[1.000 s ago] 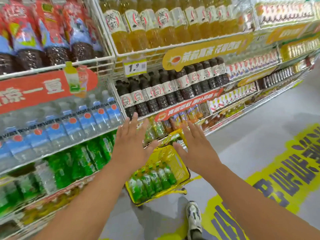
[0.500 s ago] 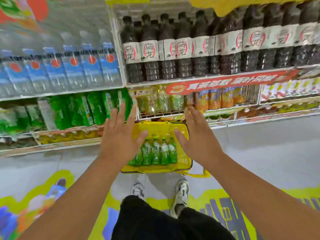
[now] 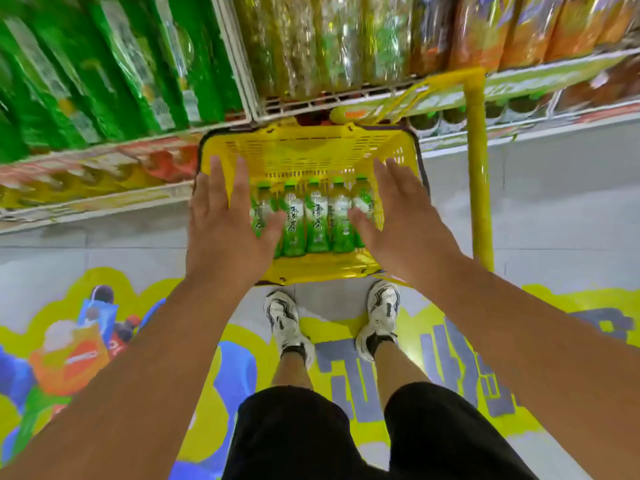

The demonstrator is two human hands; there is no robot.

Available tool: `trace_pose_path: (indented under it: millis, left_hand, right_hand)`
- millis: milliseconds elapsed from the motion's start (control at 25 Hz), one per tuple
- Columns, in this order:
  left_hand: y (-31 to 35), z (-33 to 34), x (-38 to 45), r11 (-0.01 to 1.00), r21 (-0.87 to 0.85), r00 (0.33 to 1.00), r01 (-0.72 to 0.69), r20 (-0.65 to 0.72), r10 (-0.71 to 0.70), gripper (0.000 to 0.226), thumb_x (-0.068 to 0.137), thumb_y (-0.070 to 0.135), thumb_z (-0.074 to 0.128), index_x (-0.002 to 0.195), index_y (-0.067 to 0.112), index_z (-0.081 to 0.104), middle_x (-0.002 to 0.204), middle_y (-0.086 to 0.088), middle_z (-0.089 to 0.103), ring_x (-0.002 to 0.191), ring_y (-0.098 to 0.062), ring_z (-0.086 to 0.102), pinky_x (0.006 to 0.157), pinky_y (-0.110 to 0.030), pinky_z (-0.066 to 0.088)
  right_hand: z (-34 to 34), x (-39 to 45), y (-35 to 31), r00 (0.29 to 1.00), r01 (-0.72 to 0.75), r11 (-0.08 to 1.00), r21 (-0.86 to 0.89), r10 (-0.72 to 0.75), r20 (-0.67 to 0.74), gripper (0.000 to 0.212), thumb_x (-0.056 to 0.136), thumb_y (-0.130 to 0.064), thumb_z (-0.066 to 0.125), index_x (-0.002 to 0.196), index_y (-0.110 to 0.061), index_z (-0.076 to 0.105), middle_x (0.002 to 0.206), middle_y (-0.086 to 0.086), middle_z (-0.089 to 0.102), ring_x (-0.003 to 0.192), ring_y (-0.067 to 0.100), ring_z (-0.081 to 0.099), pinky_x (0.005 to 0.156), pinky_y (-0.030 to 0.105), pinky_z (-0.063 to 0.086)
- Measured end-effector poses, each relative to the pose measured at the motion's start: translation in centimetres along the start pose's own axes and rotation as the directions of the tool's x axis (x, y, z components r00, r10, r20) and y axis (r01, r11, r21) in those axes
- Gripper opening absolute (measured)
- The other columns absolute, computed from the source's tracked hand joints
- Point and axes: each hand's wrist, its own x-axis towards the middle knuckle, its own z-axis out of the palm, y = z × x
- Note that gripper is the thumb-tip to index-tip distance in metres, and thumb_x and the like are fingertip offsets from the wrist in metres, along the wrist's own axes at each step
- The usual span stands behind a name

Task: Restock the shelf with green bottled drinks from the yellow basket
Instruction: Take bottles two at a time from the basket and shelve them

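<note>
Both hands, left hand (image 3: 227,223) and right hand (image 3: 403,220), spread wide and empty over green bottles (image 3: 317,220) packed tight along near edge of yellow basket (image 3: 304,150); risk of fumbling or dragging neighbours.

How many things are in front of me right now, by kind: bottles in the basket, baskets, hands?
Green bottled drinks in the basket, by caps showing: 5
Yellow basket: 1
Open hands over the basket, left hand and right hand: 2
Total: 8
Shelf stock is too blurred to count.
</note>
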Motion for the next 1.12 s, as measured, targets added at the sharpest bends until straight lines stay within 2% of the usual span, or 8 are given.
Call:
trace_pose_path:
  millis: [320, 440, 640, 840, 920, 960, 1040, 1120]
  left_hand:
    - [-3.9, 10.9, 6.2, 1.000, -0.016, 1.000, -0.011, 0.020, 0.011, 0.089, 0.096, 0.064, 0.046, 0.162, 0.028, -0.001, 0.170, -0.009, -0.010, 0.156, -0.032, -0.004, 0.126, -0.047, 0.003]
    - [-5.1, 13.9, 7.4, 0.998, -0.055, 1.000, 0.010, 0.025, -0.008, 0.090, 0.095, 0.062, 0.050, 0.162, 0.028, 0.001, 0.170, -0.010, -0.006, 0.156, -0.033, -0.001, 0.126, -0.046, 0.007]
    - [-6.7, 17.4, 8.9, 0.994, -0.064, 0.996, 0.086, 0.027, -0.085, 0.090, 0.095, 0.059, 0.052, 0.162, 0.031, -0.002, 0.170, -0.009, -0.008, 0.156, -0.034, -0.002, 0.125, -0.047, 0.008]
    - [-7.6, 19.4, 10.0, 0.971, -0.131, 0.980, 0.200, 0.022, -0.199, 0.089, 0.095, 0.041, 0.060, 0.163, 0.023, 0.005, 0.170, -0.008, 0.006, 0.152, -0.034, 0.016, 0.119, -0.047, 0.025]
    - [-7.8, 19.9, 10.2, 0.960, -0.140, 0.969, 0.242, -0.005, -0.245, 0.089, 0.093, 0.033, 0.063, 0.162, 0.018, 0.009, 0.168, -0.008, 0.015, 0.148, -0.034, 0.024, 0.115, -0.048, 0.032]
    - [-7.8, 20.0, 10.3, 0.955, -0.130, 0.963, 0.266, -0.012, -0.270, 0.091, 0.091, 0.030, 0.065, 0.162, 0.017, 0.010, 0.165, -0.009, 0.020, 0.146, -0.034, 0.027, 0.113, -0.049, 0.035]
    - [-7.9, 20.1, 10.6, 0.944, -0.075, 0.947, 0.320, -0.005, -0.322, 0.094, 0.089, 0.025, 0.068, 0.162, 0.013, 0.010, 0.155, -0.013, 0.031, 0.140, -0.035, 0.033, 0.106, -0.050, 0.040]
    - [-7.9, 20.3, 11.0, 0.930, -0.002, 0.930, 0.368, 0.024, -0.367, 0.095, 0.088, 0.020, 0.071, 0.160, 0.008, 0.011, 0.147, -0.017, 0.035, 0.137, -0.036, 0.036, 0.101, -0.050, 0.044]
  right_hand:
    - [12.0, 7.8, 2.9, 0.997, -0.052, 0.998, -0.031, 0.054, 0.063, 0.080, 0.102, -0.054, 0.046, 0.164, -0.018, 0.008, 0.171, 0.007, 0.007, 0.158, 0.026, 0.004, 0.126, 0.040, 0.013]
    - [14.8, 9.9, 3.5, 0.995, -0.069, 0.997, -0.043, 0.072, 0.076, 0.080, 0.102, -0.053, 0.046, 0.164, -0.016, 0.010, 0.171, 0.008, 0.010, 0.157, 0.025, 0.007, 0.127, 0.039, 0.014]
    - [19.0, 13.0, 4.0, 0.989, -0.094, 0.995, -0.038, 0.097, 0.116, 0.079, 0.102, -0.052, 0.049, 0.162, -0.015, 0.015, 0.167, 0.008, 0.018, 0.153, 0.028, 0.020, 0.119, 0.042, 0.030]
    - [23.1, 15.2, 4.0, 0.966, -0.206, 0.977, 0.047, 0.196, 0.170, 0.075, 0.101, -0.046, 0.053, 0.159, -0.010, 0.022, 0.154, 0.018, 0.035, 0.143, 0.036, 0.037, 0.112, 0.046, 0.039]
    - [24.3, 15.8, 3.9, 0.944, -0.289, 0.954, 0.078, 0.271, 0.188, 0.064, 0.100, -0.043, 0.057, 0.148, -0.004, 0.038, 0.138, 0.018, 0.047, 0.127, 0.036, 0.050, 0.099, 0.042, 0.048]
    - [24.8, 16.1, 3.7, 0.929, -0.343, 0.931, 0.121, 0.318, 0.191, 0.050, 0.100, -0.039, 0.059, 0.134, -0.003, 0.049, 0.123, 0.014, 0.053, 0.112, 0.033, 0.057, 0.084, 0.037, 0.051]
    - [26.0, 16.7, 3.6, 0.884, -0.460, 0.862, 0.215, 0.422, 0.200, 0.021, 0.098, -0.028, 0.062, 0.090, -0.009, 0.058, 0.086, 0.004, 0.059, 0.078, 0.027, 0.060, 0.055, 0.026, 0.042]
    - [27.2, 17.1, 3.5, 0.845, -0.531, 0.820, 0.214, 0.496, 0.201, 0.034, 0.095, -0.020, 0.064, 0.066, -0.014, 0.049, 0.063, 0.002, 0.053, 0.057, 0.022, 0.053, 0.045, 0.022, 0.028]
